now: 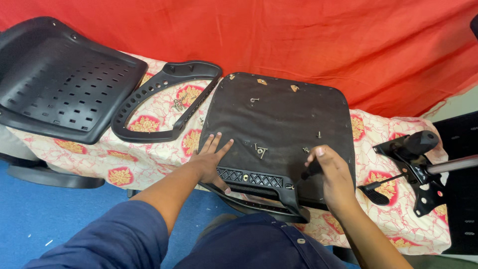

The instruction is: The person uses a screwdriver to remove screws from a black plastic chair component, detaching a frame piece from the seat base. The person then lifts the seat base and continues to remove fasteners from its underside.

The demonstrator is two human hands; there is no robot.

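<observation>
Fingers [217, 143] of the left hand [211, 162] are spread flat on the seat base [279, 129]; the right hand [331, 177] is clenched around a dark tool handle [312, 170].
Lying underside up on the desk [149, 164], the seat base is judged stiff and fairly heavy, best gripped at its rim; loose screws [260, 149] rest on it.

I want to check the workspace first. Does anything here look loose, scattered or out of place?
Yes. Several loose screws lie scattered on the upturned seat base, where they could roll off. The chair mechanism sits at the table's right edge, overhanging it.
</observation>
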